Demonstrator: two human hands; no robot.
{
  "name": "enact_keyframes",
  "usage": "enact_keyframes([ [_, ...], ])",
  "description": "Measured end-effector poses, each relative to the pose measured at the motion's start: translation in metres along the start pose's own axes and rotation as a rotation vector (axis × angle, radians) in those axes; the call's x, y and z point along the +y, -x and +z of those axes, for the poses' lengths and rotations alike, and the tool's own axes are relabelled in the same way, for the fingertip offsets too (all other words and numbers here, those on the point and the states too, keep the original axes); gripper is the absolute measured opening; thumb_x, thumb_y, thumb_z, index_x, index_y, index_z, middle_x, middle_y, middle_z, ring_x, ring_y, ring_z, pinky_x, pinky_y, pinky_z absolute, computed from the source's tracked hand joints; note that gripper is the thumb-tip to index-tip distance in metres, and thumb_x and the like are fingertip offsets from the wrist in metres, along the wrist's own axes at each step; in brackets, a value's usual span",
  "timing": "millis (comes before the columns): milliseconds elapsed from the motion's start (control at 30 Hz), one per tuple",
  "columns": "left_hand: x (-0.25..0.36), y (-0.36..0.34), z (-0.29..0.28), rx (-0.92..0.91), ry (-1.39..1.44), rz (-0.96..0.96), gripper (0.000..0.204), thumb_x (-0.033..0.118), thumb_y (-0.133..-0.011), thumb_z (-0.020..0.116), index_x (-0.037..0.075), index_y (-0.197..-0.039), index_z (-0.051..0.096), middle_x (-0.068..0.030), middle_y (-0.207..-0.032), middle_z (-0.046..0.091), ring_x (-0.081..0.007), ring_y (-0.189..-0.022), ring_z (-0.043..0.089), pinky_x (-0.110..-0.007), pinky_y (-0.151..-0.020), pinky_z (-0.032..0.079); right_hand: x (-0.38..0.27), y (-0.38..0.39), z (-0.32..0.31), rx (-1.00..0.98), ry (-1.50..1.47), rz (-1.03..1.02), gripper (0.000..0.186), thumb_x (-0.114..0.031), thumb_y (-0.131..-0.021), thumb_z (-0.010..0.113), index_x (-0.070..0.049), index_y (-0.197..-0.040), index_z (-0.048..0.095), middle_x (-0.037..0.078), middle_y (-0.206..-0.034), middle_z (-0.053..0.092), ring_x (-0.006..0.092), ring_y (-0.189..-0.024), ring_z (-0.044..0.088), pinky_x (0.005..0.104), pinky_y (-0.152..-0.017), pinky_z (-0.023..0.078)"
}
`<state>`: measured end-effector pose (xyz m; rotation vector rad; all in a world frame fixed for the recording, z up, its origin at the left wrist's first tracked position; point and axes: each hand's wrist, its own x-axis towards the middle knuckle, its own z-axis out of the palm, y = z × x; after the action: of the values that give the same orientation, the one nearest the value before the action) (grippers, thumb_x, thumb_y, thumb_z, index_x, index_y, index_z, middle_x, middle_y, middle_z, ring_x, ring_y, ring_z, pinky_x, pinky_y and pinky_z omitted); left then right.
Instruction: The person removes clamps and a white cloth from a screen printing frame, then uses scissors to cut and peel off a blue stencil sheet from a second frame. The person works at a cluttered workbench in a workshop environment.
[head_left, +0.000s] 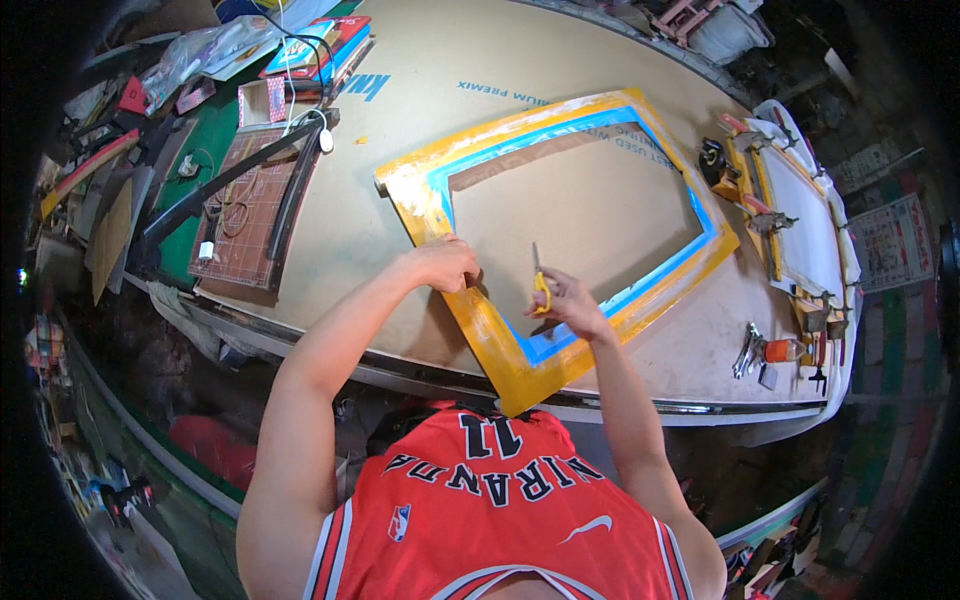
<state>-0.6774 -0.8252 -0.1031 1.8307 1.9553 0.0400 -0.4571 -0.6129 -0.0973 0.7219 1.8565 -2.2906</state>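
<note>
A yellow wooden frame (418,207) with light-blue inner edges (548,343) lies tilted across the table, with brown board showing through its middle. My left hand (447,264) is closed on the frame's left bar, its fingers curled over the inner edge; whether they also pinch something small is hidden. Over the frame's opening, my right hand (570,303) holds scissors (542,288) by their yellow handles. The blades point away from me, and I cannot make out whether they are parted. Nothing lies visibly between them.
Brown board with blue print covers the table (390,130). On the left are a dark metal bar (220,190), a brown gridded panel (240,220) and stacked books (345,45). Clamps (770,220) grip a white-centred frame (800,225) at right, near an orange-labelled jar (783,350) and wrenches (747,350).
</note>
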Motion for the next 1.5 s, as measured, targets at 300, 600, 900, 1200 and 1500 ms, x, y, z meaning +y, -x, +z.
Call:
enact_keyframes([
  [300,-0.007,0.009,0.007,0.254,-0.054,0.004,0.021,0.029,-0.087,0.069,0.008,-0.082,0.067,-0.0076,-0.088,0.066,-0.0290,-0.097,0.062,-0.043,-0.093,0.043,0.073,0.071,0.095,0.423,0.560,-0.285,0.047,-0.006,-0.096,0.065,0.002,-0.140,0.052,0.018,-0.093,0.067,0.0246,-0.086,0.072,0.0359,-0.078,0.056],
  [600,0.004,0.048,-0.002,0.083,0.097,-0.124,0.022,0.027,-0.080,0.078,0.009,-0.080,0.065,-0.0087,-0.089,0.068,-0.0308,-0.096,0.064,-0.044,-0.092,0.043,0.086,0.069,0.086,0.295,0.506,-0.435,0.042,0.000,-0.092,0.062,0.002,-0.133,0.055,0.023,-0.106,0.070,0.0358,-0.099,0.071,0.0402,-0.082,0.056],
  [900,0.017,0.083,0.050,0.320,0.323,-0.250,0.036,0.032,-0.070,0.089,0.006,-0.072,0.064,-0.0126,-0.078,0.068,-0.0356,-0.084,0.066,-0.046,-0.075,0.051,0.086,0.067,0.061,0.149,0.785,-0.682,0.047,-0.003,-0.090,0.066,-0.002,-0.135,0.055,0.024,-0.106,0.069,0.0409,-0.097,0.069,0.0465,-0.082,0.057],
  [1200,0.080,-0.015,0.063,0.756,0.254,-0.213,0.034,0.030,-0.075,0.086,0.004,-0.074,0.065,-0.0177,-0.078,0.068,-0.0392,-0.083,0.067,-0.050,-0.074,0.053,0.049,0.064,-0.007,0.625,0.938,-0.755,0.048,0.003,-0.089,0.063,0.002,-0.136,0.055,0.023,-0.107,0.070,0.0385,-0.098,0.070,0.0444,-0.085,0.056],
  [1500,0.152,-0.089,0.061,0.590,0.356,-0.292,0.033,0.031,-0.086,0.079,-0.001,-0.084,0.068,-0.0233,-0.081,0.071,-0.0442,-0.083,0.068,-0.052,-0.078,0.054,0.061,0.116,-0.007,0.580,0.182,-0.337,0.033,-0.008,-0.098,0.065,0.005,-0.128,0.060,0.008,-0.101,0.072,0.0113,-0.090,0.066,0.0279,-0.078,0.052],
])
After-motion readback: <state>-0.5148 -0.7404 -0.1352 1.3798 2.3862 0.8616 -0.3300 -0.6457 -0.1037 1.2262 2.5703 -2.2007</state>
